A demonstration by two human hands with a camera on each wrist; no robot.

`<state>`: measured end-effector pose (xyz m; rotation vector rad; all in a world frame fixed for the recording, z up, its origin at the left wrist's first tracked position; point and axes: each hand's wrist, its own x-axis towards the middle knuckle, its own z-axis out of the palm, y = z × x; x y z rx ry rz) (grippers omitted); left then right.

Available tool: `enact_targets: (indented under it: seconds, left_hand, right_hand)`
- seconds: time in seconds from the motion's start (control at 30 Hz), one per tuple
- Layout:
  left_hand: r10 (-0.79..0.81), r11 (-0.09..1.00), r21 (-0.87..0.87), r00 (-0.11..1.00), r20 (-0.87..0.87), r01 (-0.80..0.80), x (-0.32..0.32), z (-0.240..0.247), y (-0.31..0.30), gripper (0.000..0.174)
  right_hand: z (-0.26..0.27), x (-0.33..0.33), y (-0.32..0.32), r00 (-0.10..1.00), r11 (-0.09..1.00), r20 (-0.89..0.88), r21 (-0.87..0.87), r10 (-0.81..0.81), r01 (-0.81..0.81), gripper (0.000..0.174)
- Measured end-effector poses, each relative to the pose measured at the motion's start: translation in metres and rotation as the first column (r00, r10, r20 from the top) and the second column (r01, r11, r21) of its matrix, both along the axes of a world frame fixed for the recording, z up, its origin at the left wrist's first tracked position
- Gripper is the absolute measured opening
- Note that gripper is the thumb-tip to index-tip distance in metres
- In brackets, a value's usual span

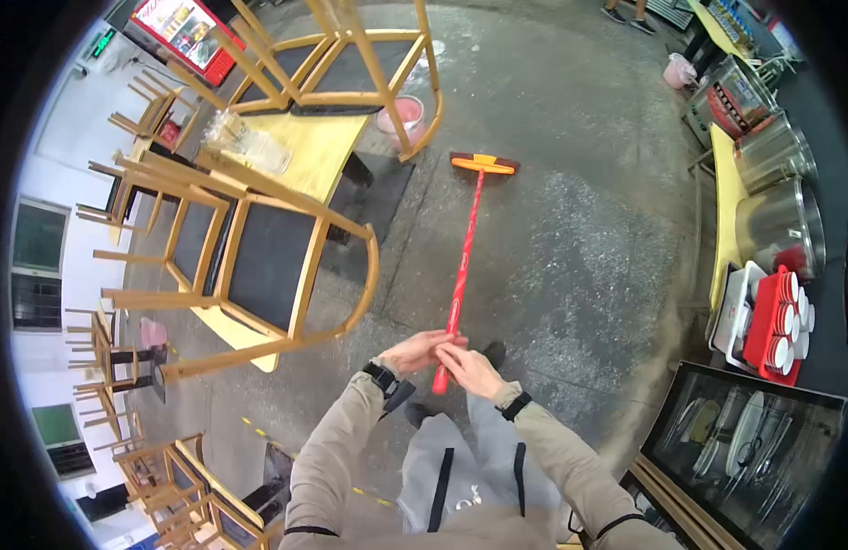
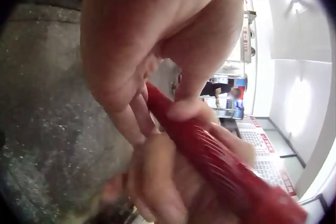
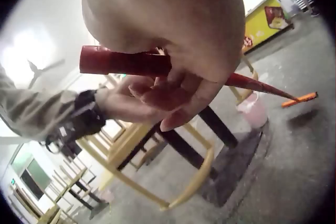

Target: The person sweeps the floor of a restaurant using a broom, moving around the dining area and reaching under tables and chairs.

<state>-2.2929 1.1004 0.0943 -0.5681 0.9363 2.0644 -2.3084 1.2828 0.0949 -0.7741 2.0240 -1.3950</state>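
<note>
A long red pole [image 1: 464, 266] runs forward from the hands to an orange and yellow head [image 1: 484, 164], which looks off the floor in the right wrist view. Near the pole's rear end, the left hand [image 1: 417, 351] has its fingers about the shaft, with the thumb against the red grip [image 2: 205, 150] in the left wrist view. Close beside it, the right hand [image 1: 473, 369] holds the same stretch; in the right wrist view its fingers curl round the pole [image 3: 126, 63], whose butt end sticks out past the hand.
Wooden chairs [image 1: 268, 261] lie upturned on a yellow table [image 1: 309, 147] at the left, with a pink bucket [image 1: 407, 115] beyond. Steel pots [image 1: 780, 225], a red cup crate [image 1: 770, 325] and a glass-topped cabinet [image 1: 740, 440] line the right side. Wet grey floor lies ahead.
</note>
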Motion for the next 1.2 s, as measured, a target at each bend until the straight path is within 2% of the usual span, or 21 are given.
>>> enact_targets:
  seconds: [0.03, 0.1, 0.13, 0.23, 0.3, 0.37, 0.43, 0.47, 0.6, 0.63, 0.67, 0.7, 0.73, 0.8, 0.83, 0.9, 0.97, 1.03, 1.07, 1.13, 1.2]
  left_hand:
    - [-0.041, 0.999, -0.013, 0.999, 0.025, 0.041, 0.021, -0.016, 0.0, 0.036]
    - [0.069, 0.989, -0.132, 0.996, 0.054, -0.061, 0.072, -0.042, 0.008, 0.033]
    - [0.184, 0.978, -0.117, 0.975, 0.122, -0.17, 0.096, -0.045, 0.015, 0.033]
    - [0.266, 0.941, -0.263, 0.946, 0.185, -0.214, 0.171, -0.057, 0.026, 0.031]
    - [0.298, 0.932, -0.271, 0.933, 0.2, -0.24, 0.228, -0.063, 0.042, 0.029]
    - [0.333, 0.91, -0.314, 0.929, 0.164, -0.271, 0.291, -0.052, 0.062, 0.027]
    - [0.32, 0.897, -0.376, 0.928, 0.19, -0.232, 0.369, -0.047, 0.082, 0.026]
    - [0.304, 0.875, -0.436, 0.939, 0.16, -0.209, 0.412, -0.039, 0.095, 0.028]
    - [0.179, 0.744, -0.668, 0.966, 0.186, -0.009, 0.576, 0.028, 0.144, 0.039]
    - [0.15, 0.751, -0.655, 0.946, 0.287, 0.08, 0.607, 0.046, 0.154, 0.042]
    - [0.15, 0.753, -0.652, 0.943, 0.298, 0.086, 0.632, 0.065, 0.164, 0.041]
    - [0.378, 0.668, -0.74, 0.892, 0.249, -0.076, 0.643, 0.099, 0.186, 0.038]
    - [0.334, 0.612, -0.791, 0.896, 0.292, 0.03, 0.674, 0.096, 0.2, 0.042]
    - [0.184, 0.217, -0.975, 0.98, 0.076, 0.035, 0.731, 0.063, 0.238, 0.047]
    - [0.188, 0.219, -0.975, 0.979, 0.085, 0.042, 0.721, 0.074, 0.241, 0.047]
    - [0.07, 0.348, -0.818, 0.857, 0.511, 0.459, 0.679, 0.117, 0.241, 0.049]
    - [0.063, 0.276, -0.856, 0.881, 0.469, 0.436, 0.691, 0.095, 0.253, 0.049]
    - [0.045, 0.061, -0.98, 0.98, 0.193, 0.19, 0.691, 0.078, 0.256, 0.05]
    - [0.034, 0.072, -0.979, 0.98, 0.194, 0.191, 0.672, 0.073, 0.25, 0.05]
    - [0.028, 0.265, -0.898, 0.928, 0.371, 0.351, 0.603, 0.065, 0.22, 0.053]
    - [-0.132, 0.158, -0.91, 0.922, 0.365, 0.383, 0.549, 0.02, 0.2, 0.037]
  right_hand:
    - [-0.005, 0.016, 0.005, 1.0, 1.0, 0.005, 0.002, 0.004, -0.004, 0.028]
    - [-0.014, 0.049, 0.015, 0.904, 0.999, 0.427, 0.047, -0.033, 0.014, 0.028]
    - [-0.024, 0.069, 0.021, 0.838, 0.987, 0.531, -0.023, -0.121, 0.158, 0.028]
    - [-0.079, 0.115, 0.037, 0.789, 0.944, 0.522, 0.123, -0.323, 0.305, 0.032]
    - [-0.127, 0.151, 0.041, 0.622, 0.888, 0.647, 0.214, -0.441, 0.407, 0.032]
    - [-0.148, 0.181, 0.044, 0.573, 0.893, 0.687, 0.305, -0.446, 0.33, 0.047]
    - [-0.158, 0.211, 0.034, 0.328, 0.866, 0.811, 0.395, -0.485, 0.306, 0.064]
    - [-0.162, 0.226, 0.03, 0.293, 0.878, 0.833, 0.405, -0.469, 0.256, 0.073]
    - [-0.171, 0.298, 0.01, 0.119, 0.858, 0.867, 0.443, -0.484, 0.262, 0.066]
    - [-0.158, 0.314, 0.011, 0.128, 0.884, 0.877, 0.446, -0.463, 0.142, 0.062]
    - [-0.211, 0.352, 0.018, 0.028, 0.932, 0.932, 0.359, -0.36, 0.045, 0.065]
    - [-0.209, 0.375, 0.022, -0.086, 0.95, 0.946, 0.309, -0.312, -0.048, 0.071]
    - [-0.211, 0.395, 0.031, -0.145, 0.922, 0.917, 0.347, -0.371, -0.171, 0.076]
    - [-0.204, 0.436, 0.04, -0.027, 0.882, 0.899, 0.422, -0.436, -0.208, 0.068]
    - [-0.207, 0.457, 0.043, 0.085, 0.831, 0.84, 0.542, -0.536, -0.122, 0.056]
    - [-0.211, 0.489, 0.043, 0.396, 0.762, 0.669, 0.632, -0.629, 0.143, 0.042]
    - [-0.185, 0.476, 0.039, 0.275, 0.732, 0.679, 0.645, -0.68, 0.219, 0.037]
    - [-0.174, 0.442, 0.034, 0.147, 0.676, 0.669, 0.67, -0.729, 0.307, 0.033]
    - [-0.177, 0.423, 0.033, 0.177, 0.707, 0.699, 0.612, -0.693, 0.354, 0.033]
    - [-0.173, 0.363, 0.023, 0.256, 0.723, 0.695, 0.538, -0.671, 0.433, 0.031]
    - [-0.176, 0.285, 0.011, 0.326, 0.711, 0.656, 0.483, -0.68, 0.51, 0.027]
